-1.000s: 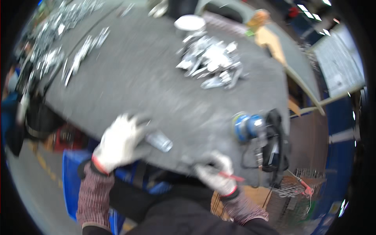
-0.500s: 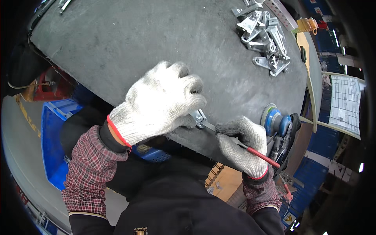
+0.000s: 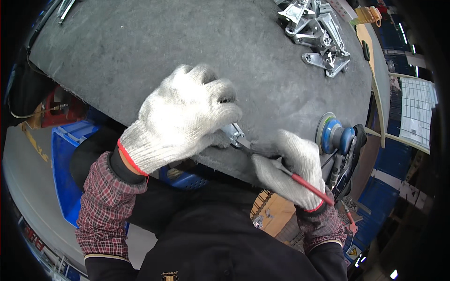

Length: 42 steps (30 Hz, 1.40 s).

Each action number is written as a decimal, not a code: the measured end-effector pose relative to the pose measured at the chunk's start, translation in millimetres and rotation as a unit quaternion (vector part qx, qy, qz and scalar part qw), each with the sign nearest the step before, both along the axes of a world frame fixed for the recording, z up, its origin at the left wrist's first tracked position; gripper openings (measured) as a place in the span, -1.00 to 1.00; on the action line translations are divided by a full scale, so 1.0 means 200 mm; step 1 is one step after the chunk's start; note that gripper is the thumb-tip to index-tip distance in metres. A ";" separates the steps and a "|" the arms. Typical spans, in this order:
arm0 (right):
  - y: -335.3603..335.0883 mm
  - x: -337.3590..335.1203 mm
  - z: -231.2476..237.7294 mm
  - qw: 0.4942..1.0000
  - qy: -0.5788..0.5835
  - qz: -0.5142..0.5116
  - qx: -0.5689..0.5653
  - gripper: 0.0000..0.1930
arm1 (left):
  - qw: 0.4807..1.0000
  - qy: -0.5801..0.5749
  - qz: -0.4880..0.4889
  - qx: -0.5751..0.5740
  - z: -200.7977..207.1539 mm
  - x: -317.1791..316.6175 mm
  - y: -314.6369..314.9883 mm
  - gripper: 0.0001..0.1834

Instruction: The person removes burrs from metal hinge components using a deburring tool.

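Observation:
My left hand (image 3: 180,119), in a white knitted glove with a red cuff, is closed around a small silver metal casting (image 3: 233,133). Only the end of that part shows below the fingers; the rest is hidden. In my right hand (image 3: 295,171), also gloved, is a red-handled file (image 3: 312,188) with a flat metal blade. Its tip touches the exposed end of the casting, while the handle sticks out past the palm toward the lower right. Both hands are at the near edge of the dark grey table (image 3: 140,51).
A pile of silver castings (image 3: 323,40) lies at the far right. Near the right edge sits a blue round sander (image 3: 335,136) with its hose. Below the table stand a blue bin (image 3: 65,173) at left and a cardboard box (image 3: 276,213).
Both hands have shifted slightly; the left has moved a little left with the casting. The file's blade has moved and now sits at a steeper slant against the casting's end.

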State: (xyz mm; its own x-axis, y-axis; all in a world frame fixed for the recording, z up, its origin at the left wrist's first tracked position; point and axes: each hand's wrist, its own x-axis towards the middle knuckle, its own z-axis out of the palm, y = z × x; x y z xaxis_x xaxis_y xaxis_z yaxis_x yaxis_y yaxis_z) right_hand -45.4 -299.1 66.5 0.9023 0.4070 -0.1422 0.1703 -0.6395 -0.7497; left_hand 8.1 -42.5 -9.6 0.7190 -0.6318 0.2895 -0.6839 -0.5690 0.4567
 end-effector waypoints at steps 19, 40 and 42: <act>0.10 0.06 0.05 0.998 0.028 0.007 -0.053 -0.81 | 0.999 0.033 -0.012 0.026 0.01 0.01 0.03 -0.55; 0.08 0.08 0.06 0.994 0.096 -0.041 -0.044 -0.80 | 0.999 0.027 -0.007 0.030 0.00 -0.01 0.03 -0.54; 0.10 0.06 0.05 0.998 0.047 -0.018 -0.046 -0.81 | 0.999 0.029 -0.003 0.031 0.00 -0.01 0.02 -0.54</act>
State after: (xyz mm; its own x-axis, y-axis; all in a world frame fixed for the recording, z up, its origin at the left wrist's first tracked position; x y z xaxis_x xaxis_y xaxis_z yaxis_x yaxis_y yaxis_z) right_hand -32.5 -279.9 75.6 0.8974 0.3554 -0.2613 0.0778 -0.7105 -0.6993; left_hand 6.6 -37.5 -9.8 0.7295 -0.6517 0.2077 -0.6608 -0.5931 0.4601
